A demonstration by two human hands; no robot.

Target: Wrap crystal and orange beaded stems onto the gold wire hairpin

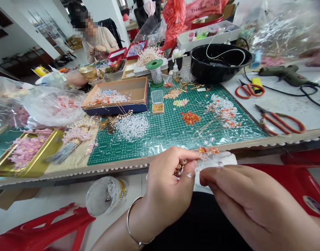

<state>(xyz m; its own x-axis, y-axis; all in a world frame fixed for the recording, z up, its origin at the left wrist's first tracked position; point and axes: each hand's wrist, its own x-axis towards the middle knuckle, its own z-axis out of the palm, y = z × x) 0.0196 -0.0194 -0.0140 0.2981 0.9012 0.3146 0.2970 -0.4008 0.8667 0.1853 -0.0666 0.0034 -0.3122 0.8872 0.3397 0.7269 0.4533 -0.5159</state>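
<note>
- Left hand (166, 188): grip closed, thumb and forefinger pinching a beaded spray (209, 151) of orange and clear beads. Spray sits in front of the near edge of the worktop (315, 113), right of centre. Silver bracelet (127, 223) on the wrist.
- Brown metallic pieces (179, 167) visible within the curl of the left fingers.
- Right hand (251, 198): grip drawn together at the fingertips, just right of the left thumb; cannot tell whether anything is pinched there.
- Green cutting mat (170, 139) lies beyond the hands. On it, left to right: a heap of clear beads (133, 125), a small clear box (158, 107) with gold bits, a patch of orange beads (190, 118), a bundle of wired bead stems (224, 108).
- Open carton (115, 108) at the far left of the mat, blue and orange beadwork inside.
- Near left: gold tray (51, 157) holding pink flowers (26, 150).
- Right: red-handled pliers (280, 123) near; red-handled scissors (248, 90) and a green glue gun (288, 73) farther back.
- Far side: green-ended spool (156, 73), black basin (214, 69).
- Far left: a co-worker (102, 40), seated, hands raised in front of the chest.
</note>
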